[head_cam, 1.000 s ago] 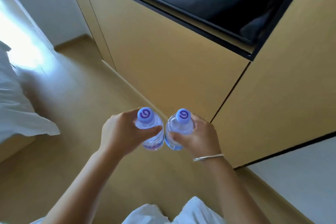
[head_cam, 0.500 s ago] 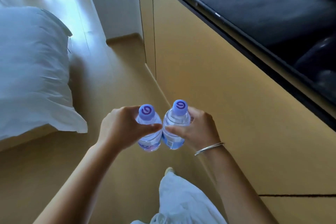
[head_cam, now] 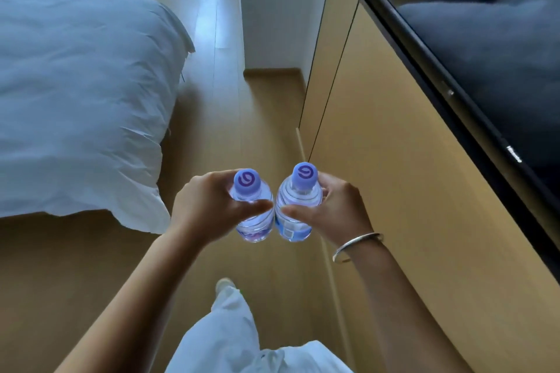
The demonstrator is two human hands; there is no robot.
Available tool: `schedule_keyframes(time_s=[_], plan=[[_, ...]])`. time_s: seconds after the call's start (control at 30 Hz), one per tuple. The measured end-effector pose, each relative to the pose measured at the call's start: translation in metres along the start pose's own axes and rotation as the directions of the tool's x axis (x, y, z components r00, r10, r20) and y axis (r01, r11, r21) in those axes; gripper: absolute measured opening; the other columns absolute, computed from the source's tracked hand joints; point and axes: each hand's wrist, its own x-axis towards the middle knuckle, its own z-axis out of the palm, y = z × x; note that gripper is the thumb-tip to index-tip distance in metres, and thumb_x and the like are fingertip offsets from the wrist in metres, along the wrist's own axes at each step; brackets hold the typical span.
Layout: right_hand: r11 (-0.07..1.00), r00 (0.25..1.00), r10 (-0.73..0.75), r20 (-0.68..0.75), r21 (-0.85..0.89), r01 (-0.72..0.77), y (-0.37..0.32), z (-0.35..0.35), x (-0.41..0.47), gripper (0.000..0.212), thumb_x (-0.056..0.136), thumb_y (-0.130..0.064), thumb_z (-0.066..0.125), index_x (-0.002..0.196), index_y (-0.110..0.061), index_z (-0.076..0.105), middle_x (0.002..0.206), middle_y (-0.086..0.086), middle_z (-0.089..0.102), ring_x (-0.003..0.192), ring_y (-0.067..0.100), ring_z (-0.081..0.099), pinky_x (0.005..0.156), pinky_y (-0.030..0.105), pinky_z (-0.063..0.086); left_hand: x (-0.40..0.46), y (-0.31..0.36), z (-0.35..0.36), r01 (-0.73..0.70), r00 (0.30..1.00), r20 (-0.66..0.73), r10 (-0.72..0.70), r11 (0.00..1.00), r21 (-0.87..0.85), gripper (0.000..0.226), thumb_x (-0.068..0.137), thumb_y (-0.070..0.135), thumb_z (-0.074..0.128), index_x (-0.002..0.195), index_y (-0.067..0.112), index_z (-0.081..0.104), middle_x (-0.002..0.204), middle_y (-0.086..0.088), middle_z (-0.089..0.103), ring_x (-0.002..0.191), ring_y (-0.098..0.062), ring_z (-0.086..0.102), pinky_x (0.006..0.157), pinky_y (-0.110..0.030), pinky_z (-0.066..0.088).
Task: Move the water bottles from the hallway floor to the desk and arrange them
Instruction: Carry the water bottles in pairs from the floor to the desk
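Two upright bottles, left bottle (head_cam: pixel 253 212) beside right bottle (head_cam: pixel 298 206), between bed (head_cam: pixel 81 100) leftward and wall panel (head_cam: pixel 394 191) rightward.

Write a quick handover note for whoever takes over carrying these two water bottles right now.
Left hand: grips the left water bottle, upright, cap on.
Right hand: grips the right water bottle, upright, cap on, beside the other; touching or not is unclear.
Place: wooden floor between the bed and the wood panel wall that carries the TV.
Done: both bottles are off the floor.
Left: no desk in view; find it, set both down and arrange them.
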Motion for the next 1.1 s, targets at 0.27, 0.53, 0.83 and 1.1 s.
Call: schedule_keyframes(time_s=[0.27,0.53,0.83,1.1], plan=[[1.000,1.000,-0.017,0.023,-0.005,0.017,-0.037,0.038,0.162,0.034,0.057,-0.034,0.082,0.085,-0.023,0.067,0.076,-0.005,0.070,0.076,0.016,0.066,0.075,0.038,0.054,0.149,-0.051,-0.044,0.016,1.000,-0.006,-0.016,0.999,-0.043,0.031,0.048,0.071,0.059,0.066,0.046,0.061,0.063,0.011,0.065,0.070,-0.019,0.064,0.066,-0.039,0.053],[0.998,0.999,-0.029,-0.021,0.048,0.030,-0.093,0.075,0.316,0.036,0.056,-0.030,0.084,0.088,-0.023,0.068,0.081,-0.004,0.071,0.079,0.014,0.067,0.076,0.038,0.054,0.311,-0.096,-0.114,-0.032,0.998,-0.061,0.032,0.999,-0.002,0.046,0.047,0.073,0.054,0.077,0.041,0.066,0.065,0.012,0.067,0.070,-0.011,0.064,0.063,-0.028,0.047],[0.999,0.999,-0.040,-0.006,0.005,0.040,-0.116,0.098,0.467,0.036,0.056,-0.033,0.082,0.087,-0.023,0.067,0.079,-0.007,0.071,0.077,0.014,0.067,0.075,0.038,0.055,0.456,-0.131,-0.139,-0.003,0.999,-0.032,0.001,0.999,-0.039,0.046,0.047,0.071,0.057,0.079,0.040,0.067,0.070,0.013,0.069,0.073,-0.012,0.065,0.069,-0.034,0.052],[0.992,0.990,-0.123,0.072,-0.029,0.126,-0.129,0.094,0.645,0.032,0.058,-0.034,0.080,0.086,-0.024,0.067,0.077,-0.007,0.069,0.075,0.013,0.065,0.073,0.037,0.053,0.620,-0.151,-0.146,0.058,0.998,-0.022,-0.060,0.997,-0.048,0.048,0.047,0.069,0.057,0.084,0.039,0.067,0.071,0.014,0.069,0.076,-0.011,0.066,0.069,-0.034,0.054]])
